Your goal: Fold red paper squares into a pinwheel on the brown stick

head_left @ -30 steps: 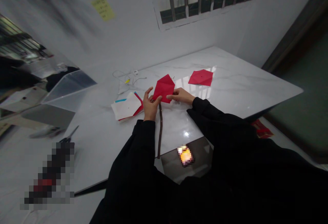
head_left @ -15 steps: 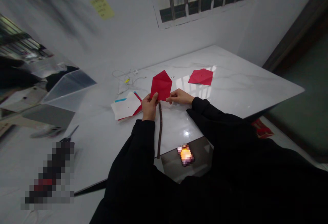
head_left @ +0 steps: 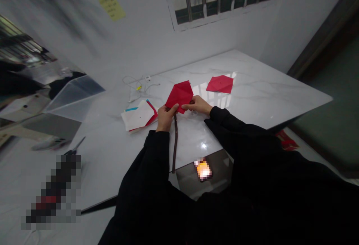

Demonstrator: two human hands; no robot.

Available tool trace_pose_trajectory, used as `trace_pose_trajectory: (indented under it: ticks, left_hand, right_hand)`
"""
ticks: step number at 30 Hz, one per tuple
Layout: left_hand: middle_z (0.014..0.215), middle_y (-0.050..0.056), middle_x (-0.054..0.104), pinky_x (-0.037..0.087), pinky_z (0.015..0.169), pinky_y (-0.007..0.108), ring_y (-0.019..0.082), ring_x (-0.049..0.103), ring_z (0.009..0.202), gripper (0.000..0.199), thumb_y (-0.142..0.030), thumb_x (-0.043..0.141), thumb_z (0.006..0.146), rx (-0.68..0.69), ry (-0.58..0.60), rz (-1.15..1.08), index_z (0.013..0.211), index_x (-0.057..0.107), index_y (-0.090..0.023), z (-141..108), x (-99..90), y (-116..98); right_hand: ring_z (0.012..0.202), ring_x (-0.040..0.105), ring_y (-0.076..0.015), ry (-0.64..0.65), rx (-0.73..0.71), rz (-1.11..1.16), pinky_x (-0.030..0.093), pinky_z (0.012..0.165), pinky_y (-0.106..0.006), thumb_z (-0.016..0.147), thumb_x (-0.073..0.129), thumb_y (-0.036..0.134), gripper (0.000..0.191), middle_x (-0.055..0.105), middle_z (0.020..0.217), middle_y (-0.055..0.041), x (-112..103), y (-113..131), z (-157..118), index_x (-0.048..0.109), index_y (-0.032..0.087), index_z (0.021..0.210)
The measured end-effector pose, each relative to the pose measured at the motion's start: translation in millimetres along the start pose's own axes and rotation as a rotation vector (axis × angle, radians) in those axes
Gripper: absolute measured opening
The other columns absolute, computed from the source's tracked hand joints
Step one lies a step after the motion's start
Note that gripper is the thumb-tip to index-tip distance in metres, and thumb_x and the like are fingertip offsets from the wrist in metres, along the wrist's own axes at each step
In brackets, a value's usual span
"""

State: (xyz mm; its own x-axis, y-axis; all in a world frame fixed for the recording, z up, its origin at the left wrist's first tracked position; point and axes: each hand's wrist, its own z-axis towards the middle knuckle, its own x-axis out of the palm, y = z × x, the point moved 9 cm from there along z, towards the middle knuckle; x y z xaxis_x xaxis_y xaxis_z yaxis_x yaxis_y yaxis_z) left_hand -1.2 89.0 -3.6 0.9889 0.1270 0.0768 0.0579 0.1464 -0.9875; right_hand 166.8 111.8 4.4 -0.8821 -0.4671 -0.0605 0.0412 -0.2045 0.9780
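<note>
Above the white marbled table, a red piece of paper (head_left: pixel 181 93) with pointed corners is held up between both hands. My left hand (head_left: pixel 166 117) pinches its lower left edge, thumb on the near face. At the lower right edge, my right hand (head_left: pixel 198 105) grips it the same way. Under the hands a thin brown stick (head_left: pixel 175 144) lies lengthwise on the table. To the left rests a stack of cut papers (head_left: pixel 138 117), white on top with red and blue edges showing. A second red paper (head_left: pixel 220 84), with a small dark dot at its middle, lies flat to the right.
Behind the stack are a thin pale cord (head_left: pixel 129 82) and a small yellow piece (head_left: pixel 138 87). A clear plastic box (head_left: pixel 75 93) stands at left, with scissors (head_left: pixel 75 149) nearer me. A lit, blurred-out object (head_left: pixel 203 169) lies below the table's front edge.
The red paper has turned clockwise and sunk a little. My left hand has shifted slightly right, and both thumbs now press on its lower part. The other papers stay put.
</note>
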Motion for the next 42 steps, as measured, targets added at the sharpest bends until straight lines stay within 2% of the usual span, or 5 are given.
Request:
trace_pose_trajectory:
  ticks: [11,23,29,33,42]
  left_hand:
    - [0.101,0.013,0.082,0.064,0.093,0.045,0.030,0.079,0.098,0.058,-0.042,0.098,0.062,-0.025,0.024,-0.072,0.107,0.079,-0.012,2,1.2,6]
    - [0.106,0.013,0.083,0.063,0.095,0.044,0.030,0.079,0.102,0.059,-0.045,0.099,0.061,-0.002,0.009,-0.112,0.107,0.078,-0.014,0,2.8,2]
    - [0.108,0.013,0.083,0.062,0.097,0.045,0.029,0.079,0.101,0.057,-0.044,0.099,0.061,0.013,0.012,-0.098,0.106,0.080,-0.014,3,-1.0,5]
    - [0.101,0.012,0.083,0.063,0.095,0.046,0.031,0.078,0.101,0.056,-0.046,0.099,0.060,0.026,0.022,-0.062,0.103,0.081,-0.015,6,-3.3,9]
    - [0.103,0.013,0.083,0.061,0.097,0.045,0.028,0.079,0.096,0.053,-0.044,0.099,0.064,0.012,0.066,-0.051,0.105,0.083,-0.014,3,0.6,6]
  right_hand:
    - [0.061,0.057,-0.0120,-0.325,-0.005,0.132,0.038,0.051,-0.024,0.073,0.088,0.065,0.057,0.065,0.072,0.0013,-34,-1,0,0.056,0.021,0.091]
    - [0.068,0.059,-0.0128,-0.271,0.010,0.155,0.043,0.053,-0.022,0.065,0.089,0.071,0.063,0.065,0.077,0.0002,-23,4,-3,0.056,0.021,0.085]
    - [0.079,0.063,-0.0167,-0.278,0.150,0.354,0.050,0.062,-0.025,0.083,0.056,0.093,0.073,0.068,0.086,-0.0050,-26,-7,-3,0.061,0.021,0.089]
    - [0.074,0.061,-0.0141,-0.289,0.203,0.314,0.048,0.063,-0.024,0.081,0.074,0.079,0.061,0.067,0.082,-0.0033,-24,-18,-1,0.065,0.019,0.086]
    - [0.064,0.050,-0.0112,-0.136,0.044,0.063,0.040,0.062,-0.026,0.076,0.085,0.061,0.048,0.064,0.069,-0.0013,-14,-3,-3,0.071,0.014,0.078]
